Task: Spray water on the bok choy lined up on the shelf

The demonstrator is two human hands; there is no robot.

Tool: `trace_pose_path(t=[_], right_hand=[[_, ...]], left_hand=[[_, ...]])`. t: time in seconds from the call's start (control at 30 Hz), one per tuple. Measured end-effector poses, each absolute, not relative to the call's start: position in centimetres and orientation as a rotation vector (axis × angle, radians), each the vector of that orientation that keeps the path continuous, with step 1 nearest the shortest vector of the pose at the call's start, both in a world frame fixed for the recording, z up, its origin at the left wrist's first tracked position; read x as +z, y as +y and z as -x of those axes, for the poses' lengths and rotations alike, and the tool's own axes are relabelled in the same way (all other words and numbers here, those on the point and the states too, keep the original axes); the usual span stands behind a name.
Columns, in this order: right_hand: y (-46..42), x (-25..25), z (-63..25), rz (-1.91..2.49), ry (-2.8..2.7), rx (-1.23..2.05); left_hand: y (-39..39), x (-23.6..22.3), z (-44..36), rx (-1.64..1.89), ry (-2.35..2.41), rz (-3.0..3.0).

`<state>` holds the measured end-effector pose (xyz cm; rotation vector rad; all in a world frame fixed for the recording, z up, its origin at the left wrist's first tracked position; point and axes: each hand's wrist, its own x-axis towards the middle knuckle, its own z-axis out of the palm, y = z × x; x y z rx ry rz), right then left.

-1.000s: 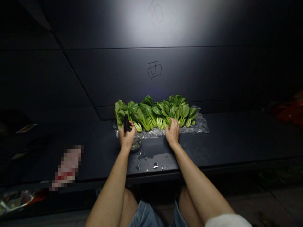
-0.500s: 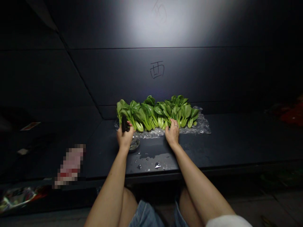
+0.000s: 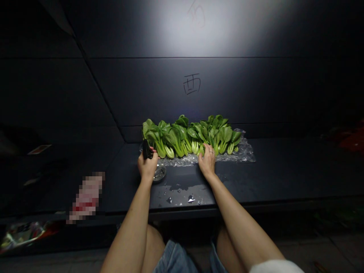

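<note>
A row of green bok choy (image 3: 190,134) lies on a clear plastic sheet (image 3: 241,153) at the back of a dark shelf (image 3: 284,170). My left hand (image 3: 147,166) is closed around a small black object (image 3: 146,148), held upright just in front of the leftmost bunches. My right hand (image 3: 207,161), with a ring on one finger, rests with its fingers on the white stems of the bok choy near the middle of the row. A small round dish (image 3: 159,173) sits on the shelf just beside my left hand.
Water drops and a wet patch (image 3: 184,193) lie on the shelf in front of the plastic. The dark back wall carries a scrawled mark (image 3: 192,83). A blurred packet (image 3: 87,197) lies lower left. Reddish items (image 3: 351,140) sit far right in shadow.
My left hand with the black object has drifted slightly left, away from the bok choy. My right hand stays on the stems. The view has shifted a little.
</note>
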<state>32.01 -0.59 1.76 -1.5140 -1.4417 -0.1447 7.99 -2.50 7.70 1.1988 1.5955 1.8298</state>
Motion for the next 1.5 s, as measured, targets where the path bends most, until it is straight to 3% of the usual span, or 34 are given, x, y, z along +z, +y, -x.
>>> trace_pose_path(t=[0.97, 1.5], right_hand=[[-0.3, 0.6, -31.9, 1.43, -1.515, -0.176], [-0.3, 0.5, -31.9, 1.435, -1.507, -0.158]], left_hand=[[-2.2, 6.8, -5.1, 1.828, 1.725, -1.103], [-4.4, 8.6, -8.4, 1.68, 1.596, -1.153]])
